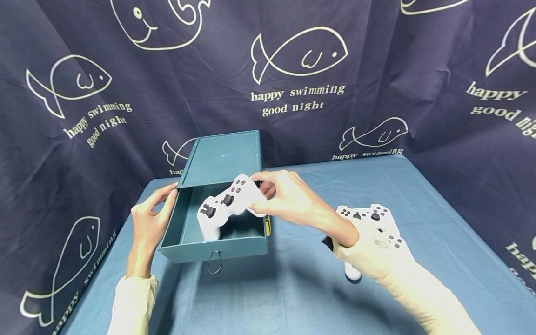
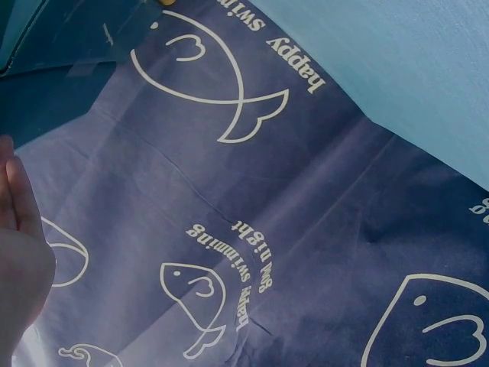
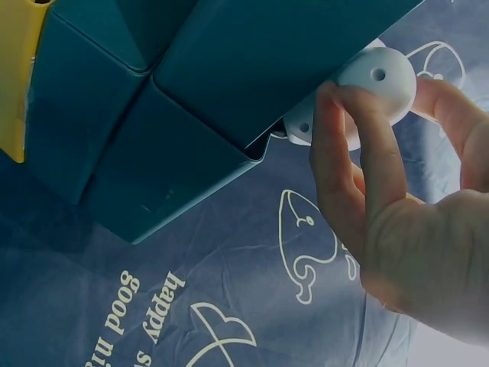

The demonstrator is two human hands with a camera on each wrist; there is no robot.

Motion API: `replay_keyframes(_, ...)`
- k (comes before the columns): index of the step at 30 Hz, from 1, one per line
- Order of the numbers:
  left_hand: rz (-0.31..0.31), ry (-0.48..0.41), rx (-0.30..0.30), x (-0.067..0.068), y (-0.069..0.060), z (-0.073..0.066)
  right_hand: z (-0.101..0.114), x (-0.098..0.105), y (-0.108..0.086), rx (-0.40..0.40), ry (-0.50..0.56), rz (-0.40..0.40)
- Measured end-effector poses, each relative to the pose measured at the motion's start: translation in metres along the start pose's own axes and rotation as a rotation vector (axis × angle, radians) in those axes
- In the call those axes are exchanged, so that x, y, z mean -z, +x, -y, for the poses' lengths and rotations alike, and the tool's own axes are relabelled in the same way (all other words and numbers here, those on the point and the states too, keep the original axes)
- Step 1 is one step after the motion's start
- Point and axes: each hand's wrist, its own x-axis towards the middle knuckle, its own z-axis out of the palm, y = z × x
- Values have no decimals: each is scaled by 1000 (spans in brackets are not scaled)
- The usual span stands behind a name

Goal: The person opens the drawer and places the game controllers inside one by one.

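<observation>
A teal drawer box [image 1: 222, 158] stands on the table with its drawer [image 1: 213, 249] pulled out and a wire ring at the front. My left hand [image 1: 150, 223] holds the left edge by thumb and index finger, where drawer meets casing. In the left wrist view only part of that hand [image 2: 23, 252] shows, beside the box. A white game controller [image 1: 238, 200] hangs tilted over the open drawer. My right hand [image 1: 289, 197] grips it by one handle, fingers on one side and thumb on the other. The right wrist view shows that handle [image 3: 382, 80] between the fingertips.
More white game controllers [image 1: 377, 216] lie on the blue cloth at the right, partly hidden by my right sleeve. A yellow piece [image 1: 268, 225] sits at the drawer's right side. Dark blue fish-print fabric [image 1: 297, 116] hangs behind and around the table.
</observation>
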Motion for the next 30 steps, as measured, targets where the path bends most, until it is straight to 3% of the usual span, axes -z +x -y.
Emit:
replay_keyframes(9, -19, -4, 0, -1, 1, 0, 0, 0, 4, 11, -28, 25)
replay_keyframes(16, 7, 12, 4, 1, 0, 1, 1, -1, 5, 32, -40, 48)
replay_keyframes(24, -21, -4, 1, 0, 0, -2, 3, -4, 6, 43, -44, 63)
replay_keyframes(30, 5, 7, 8, 1, 0, -1, 3, -7, 6, 36, -90, 57)
